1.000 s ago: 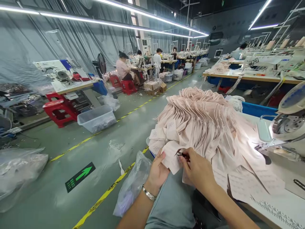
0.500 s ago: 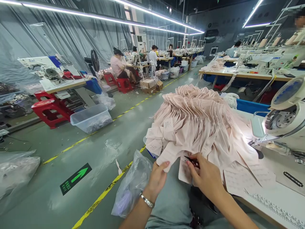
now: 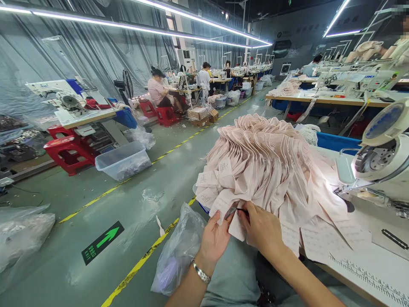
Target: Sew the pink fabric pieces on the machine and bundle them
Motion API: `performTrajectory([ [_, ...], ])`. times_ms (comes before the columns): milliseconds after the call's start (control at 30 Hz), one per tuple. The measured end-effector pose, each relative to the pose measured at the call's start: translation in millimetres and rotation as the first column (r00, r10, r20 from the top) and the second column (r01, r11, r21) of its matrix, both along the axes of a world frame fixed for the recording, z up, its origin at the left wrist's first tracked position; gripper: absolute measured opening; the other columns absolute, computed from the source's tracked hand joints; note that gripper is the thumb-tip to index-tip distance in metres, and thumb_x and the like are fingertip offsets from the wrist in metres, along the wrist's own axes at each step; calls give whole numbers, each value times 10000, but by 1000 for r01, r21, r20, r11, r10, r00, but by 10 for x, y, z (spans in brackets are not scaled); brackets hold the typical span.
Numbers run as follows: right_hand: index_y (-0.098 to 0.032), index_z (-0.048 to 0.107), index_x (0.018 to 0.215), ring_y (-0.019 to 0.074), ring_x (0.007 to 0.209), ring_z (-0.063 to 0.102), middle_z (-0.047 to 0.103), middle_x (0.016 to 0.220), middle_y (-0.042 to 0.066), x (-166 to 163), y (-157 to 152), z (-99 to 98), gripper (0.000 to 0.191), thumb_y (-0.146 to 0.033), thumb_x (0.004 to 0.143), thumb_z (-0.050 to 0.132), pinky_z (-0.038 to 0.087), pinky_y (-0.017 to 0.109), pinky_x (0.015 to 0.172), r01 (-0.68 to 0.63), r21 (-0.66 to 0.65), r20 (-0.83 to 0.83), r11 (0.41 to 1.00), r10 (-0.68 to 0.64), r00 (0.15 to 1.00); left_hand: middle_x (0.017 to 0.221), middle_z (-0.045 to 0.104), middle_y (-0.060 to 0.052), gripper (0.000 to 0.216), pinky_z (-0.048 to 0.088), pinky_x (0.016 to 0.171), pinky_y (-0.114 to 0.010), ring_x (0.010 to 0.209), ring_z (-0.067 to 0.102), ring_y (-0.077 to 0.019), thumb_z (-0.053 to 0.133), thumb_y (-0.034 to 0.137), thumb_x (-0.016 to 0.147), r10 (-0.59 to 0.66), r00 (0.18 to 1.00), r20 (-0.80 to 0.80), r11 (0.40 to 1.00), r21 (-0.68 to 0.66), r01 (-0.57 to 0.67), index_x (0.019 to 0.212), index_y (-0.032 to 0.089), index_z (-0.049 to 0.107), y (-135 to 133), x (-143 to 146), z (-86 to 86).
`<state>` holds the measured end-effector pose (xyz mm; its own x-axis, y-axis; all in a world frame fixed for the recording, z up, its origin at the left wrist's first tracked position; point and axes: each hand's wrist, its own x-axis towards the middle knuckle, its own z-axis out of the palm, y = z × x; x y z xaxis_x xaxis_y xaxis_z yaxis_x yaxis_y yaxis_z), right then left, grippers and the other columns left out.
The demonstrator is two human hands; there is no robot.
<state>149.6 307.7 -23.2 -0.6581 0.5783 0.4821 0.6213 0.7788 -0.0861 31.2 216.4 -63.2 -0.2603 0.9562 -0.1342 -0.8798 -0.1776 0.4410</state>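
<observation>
Clear bin (image 3: pixel 123 160) holds scraps; both hands (image 3: pixel 238 232) pinch pink fabric (image 3: pixel 268 166).

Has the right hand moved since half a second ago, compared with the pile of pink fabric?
Yes. The right hand has shifted slightly left and up along the near edge of the pink fabric pile, closer to the left hand.

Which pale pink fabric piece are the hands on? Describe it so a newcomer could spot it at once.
Start at the sewing machine on the right, then the big heap of pale pink fabric pieces beside it. At the heap's near bottom edge, one piece hangs off the table, pinched between the left hand and right hand; small snips touch its top edge.
</observation>
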Motion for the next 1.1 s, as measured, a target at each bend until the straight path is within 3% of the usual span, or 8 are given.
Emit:
performTrajectory([
  [100,-209,559,809,161,528,616,627,573,11,85,18,-20,333,-343,1016,335,251,274,467,11,7,-48,1000,-11,999,1272,638,-141,524,364,1136,-408,1283,525,-304,770,448,796,-6,997,-81,999,-35,3,1207,140,669,3,114,-64],
  [267,-209,552,888,161,554,647,671,653,5,302,15,58,300,-412,1007,365,338,248,478,-38,-125,-186,991,14,982,1081,719,-103,401,379,1098,-465,1111,623,-309,881,202,632,-55,947,-317,969,-245,-26,1003,159,734,72,226,-108],
  [367,-216,536,918,159,597,666,682,696,-3,395,16,109,267,-432,994,398,389,243,506,-54,-172,-231,984,13,973,953,736,-64,263,388,1099,-459,1074,640,-287,852,194,625,264,938,-225,928,-204,-310,851,166,719,122,125,-40],
  [433,-221,530,922,162,600,664,677,689,-8,409,18,112,251,-429,992,408,383,246,498,-58,-173,-219,983,19,976,935,734,-68,211,411,1087,-466,1083,644,-291,831,183,638,376,922,-93,905,-177,-387,791,157,687,127,35,19],
  [633,-207,526,924,177,631,664,696,761,27,233,-23,79,236,-368,1012,378,381,269,527,-73,-40,-132,996,68,989,1134,701,-137,328,430,1088,-485,1206,598,-323,756,252,780,185,981,53,977,-113,-178,1076,139,673,69,-22,127],
  [767,-207,530,871,185,636,660,688,734,26,79,-48,57,188,-303,992,422,356,280,531,-71,12,-60,997,72,996,1155,696,-114,267,421,1097,-451,1241,569,-316,787,243,754,179,983,32,978,-114,-174,986,156,685,74,34,127],
  [967,-208,544,906,173,618,660,694,723,14,106,18,-25,177,-300,993,421,315,271,505,-53,-46,-47,998,50,998,1253,644,-143,445,441,1057,-475,1194,587,-308,795,409,787,73,997,-19,994,-75,-74,1127,151,670,88,141,-17],
  [1100,-199,527,1019,181,704,686,712,856,33,272,87,-10,193,-369,982,444,396,265,544,-108,-112,-125,988,94,988,1147,699,-122,446,450,1051,-394,1142,624,-281,878,220,682,21,994,-104,989,-141,-36,1085,137,706,108,250,-132],
])
